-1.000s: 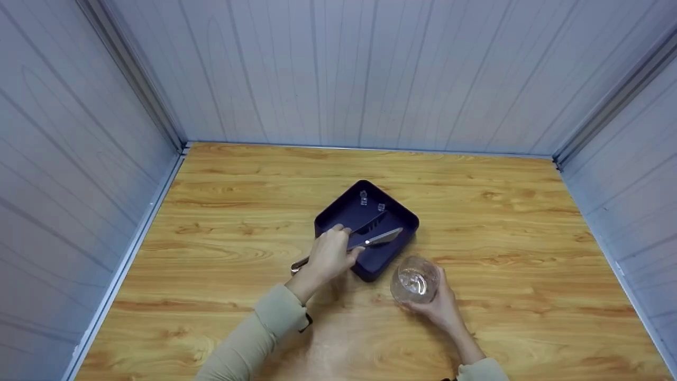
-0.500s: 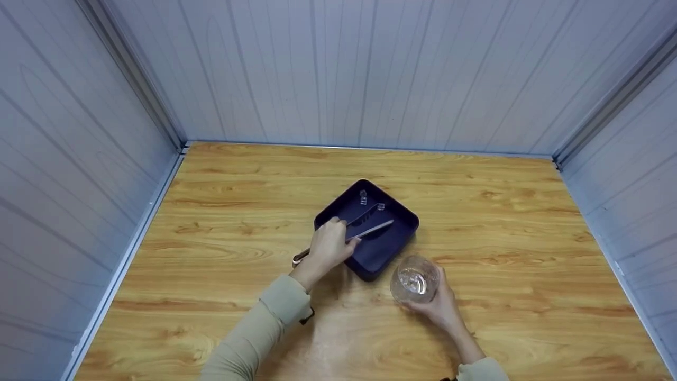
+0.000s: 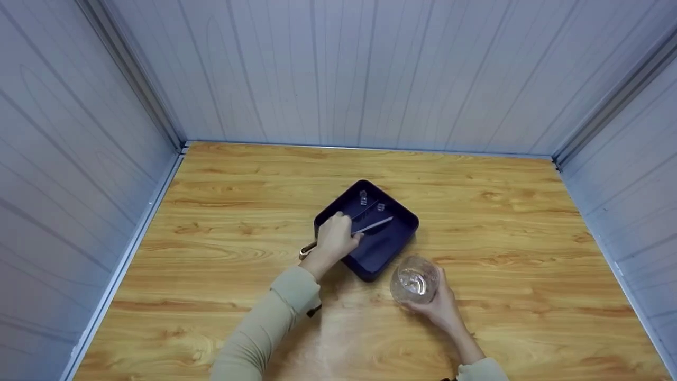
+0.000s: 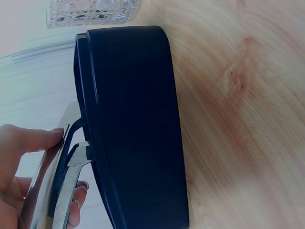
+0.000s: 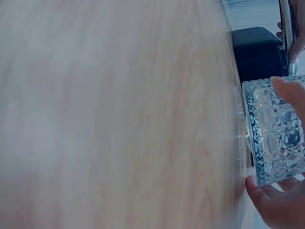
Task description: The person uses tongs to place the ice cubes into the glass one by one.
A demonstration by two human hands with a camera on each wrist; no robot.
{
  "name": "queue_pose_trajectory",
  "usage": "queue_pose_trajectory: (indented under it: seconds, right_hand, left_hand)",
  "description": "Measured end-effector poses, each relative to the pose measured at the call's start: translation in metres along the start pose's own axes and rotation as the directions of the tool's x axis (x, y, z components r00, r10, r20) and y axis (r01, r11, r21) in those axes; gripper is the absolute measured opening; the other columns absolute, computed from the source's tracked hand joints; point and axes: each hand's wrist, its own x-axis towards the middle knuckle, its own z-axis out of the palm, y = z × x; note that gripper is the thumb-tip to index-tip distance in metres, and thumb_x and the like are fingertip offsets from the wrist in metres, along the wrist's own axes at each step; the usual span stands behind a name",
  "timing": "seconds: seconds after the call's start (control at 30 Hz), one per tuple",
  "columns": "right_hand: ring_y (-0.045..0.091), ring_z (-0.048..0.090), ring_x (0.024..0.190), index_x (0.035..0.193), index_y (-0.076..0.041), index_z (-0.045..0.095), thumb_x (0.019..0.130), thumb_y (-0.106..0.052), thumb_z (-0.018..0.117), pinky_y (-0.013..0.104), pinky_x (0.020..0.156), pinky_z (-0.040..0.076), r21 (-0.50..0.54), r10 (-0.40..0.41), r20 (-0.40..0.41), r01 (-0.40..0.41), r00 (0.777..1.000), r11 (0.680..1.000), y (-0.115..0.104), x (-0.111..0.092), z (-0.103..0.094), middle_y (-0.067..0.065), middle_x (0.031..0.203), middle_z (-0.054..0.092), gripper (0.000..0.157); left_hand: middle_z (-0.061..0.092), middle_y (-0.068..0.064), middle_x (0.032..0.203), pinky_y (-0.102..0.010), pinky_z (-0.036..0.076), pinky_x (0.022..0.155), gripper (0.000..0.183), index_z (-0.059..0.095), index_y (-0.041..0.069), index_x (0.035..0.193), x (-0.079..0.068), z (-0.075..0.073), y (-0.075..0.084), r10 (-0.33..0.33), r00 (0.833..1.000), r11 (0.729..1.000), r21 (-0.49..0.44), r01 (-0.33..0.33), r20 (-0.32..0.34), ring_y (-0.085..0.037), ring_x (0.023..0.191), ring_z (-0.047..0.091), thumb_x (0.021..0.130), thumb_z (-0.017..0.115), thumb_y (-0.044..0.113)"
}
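Note:
My left hand (image 3: 334, 237) grips metal tongs (image 4: 50, 183), thumb on one arm and fingers round the other. The two arms of the tongs stand apart, their tips reaching over the dark blue tray (image 3: 376, 259) toward several small clear cubes (image 3: 381, 207) near its far corner. In the left wrist view the tray's side wall hides the tips. My right hand (image 3: 439, 307) holds a clear patterned glass (image 5: 279, 131) just off the tray's near right side, thumb and fingers round its wall. Something clear shows inside the glass from above.
The tray stands on a wood-grain table (image 3: 508, 238) near its middle. White panel walls (image 3: 338, 74) enclose the table at the back, left and right. The glass stands close to the tray's rim.
My left hand has shifted slightly up and to the right with the tongs, whose tips have turned and moved nearer the cubes. The right hand and glass have stayed still.

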Motion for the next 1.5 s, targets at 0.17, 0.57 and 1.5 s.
queue_pose_trajectory:
  seconds: [0.17, 0.57, 1.5]
  right_hand:
    - [0.044, 0.042, 0.110, 0.126, 0.007, 0.031, 0.052, 0.001, 0.082, 0.053, 0.092, 0.030, 0.030, 0.001, -0.003, -0.001, 1.000, 1.000, -0.027, -0.003, -0.004, 0.030, 0.118, 0.045, 0.090]
    - [0.044, 0.042, 0.110, 0.125, 0.006, 0.032, 0.052, 0.002, 0.081, 0.053, 0.093, 0.030, 0.030, 0.036, -0.001, -0.036, 0.999, 0.999, -0.033, -0.003, -0.004, 0.030, 0.118, 0.045, 0.088]
    - [0.036, 0.042, 0.113, 0.127, -0.007, 0.034, 0.048, -0.015, 0.086, 0.050, 0.094, 0.029, 0.027, 0.030, -0.006, -0.030, 1.000, 0.999, 0.008, 0.001, 0.002, 0.020, 0.123, 0.046, 0.095]
  left_hand:
    - [0.058, -0.009, 0.080, -0.037, 0.048, 0.062, 0.028, 0.055, 0.008, 0.064, 0.006, 0.003, 0.001, -0.020, 0.998, 1.000, 0.005, 0.020, 0.052, -0.024, 0.070, 0.058, 0.076, 0.066, 0.032]
    - [0.059, -0.012, 0.087, -0.039, 0.048, 0.064, 0.024, 0.058, 0.009, 0.064, 0.019, 0.010, 0.006, -0.065, 0.993, 0.998, 0.018, 0.063, 0.102, -0.026, 0.076, 0.059, 0.078, 0.063, 0.028]
    - [0.060, -0.014, 0.090, -0.039, 0.048, 0.067, 0.026, 0.065, 0.004, 0.088, 0.034, 0.019, 0.013, -0.105, 0.988, 0.993, 0.063, 0.098, 0.116, -0.028, 0.082, 0.060, 0.079, 0.061, 0.028]
